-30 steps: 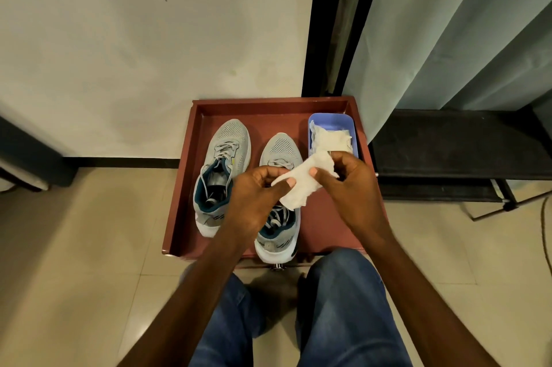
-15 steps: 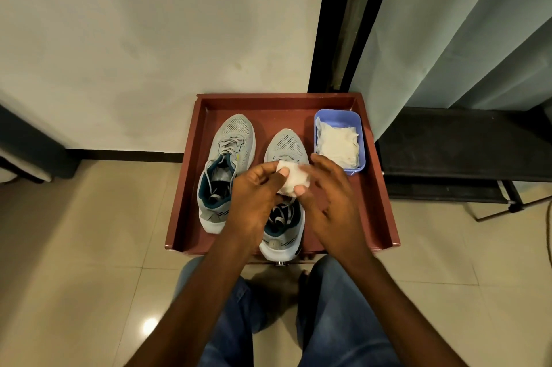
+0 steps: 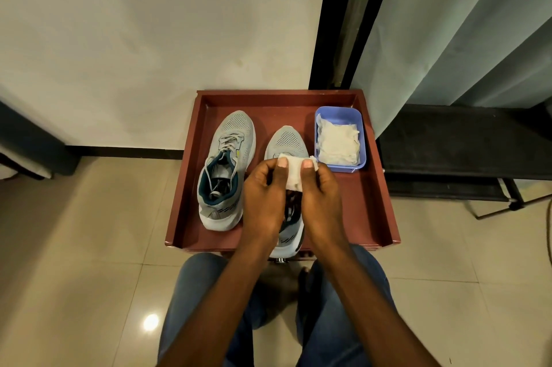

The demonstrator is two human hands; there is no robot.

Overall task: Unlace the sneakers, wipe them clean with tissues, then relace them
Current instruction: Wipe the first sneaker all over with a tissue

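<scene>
Two grey sneakers with teal lining stand side by side in a red-brown tray point(image 3: 376, 193). The left sneaker point(image 3: 227, 169) lies fully in view, its laces loose. Over the right sneaker point(image 3: 286, 139), whose middle is hidden, my left hand point(image 3: 264, 199) and my right hand point(image 3: 321, 196) together hold a folded white tissue point(image 3: 294, 172), each pinching it with the thumb on top.
A blue plastic tub point(image 3: 360, 121) with a stack of white tissues point(image 3: 337, 142) sits in the tray's far right corner. A wall stands behind the tray, a curtain and a black low shelf point(image 3: 463, 151) to the right. My knees in jeans are below the tray.
The tissue went from a loose open sheet to a small folded pad. Both hands drew closer together over the right sneaker.
</scene>
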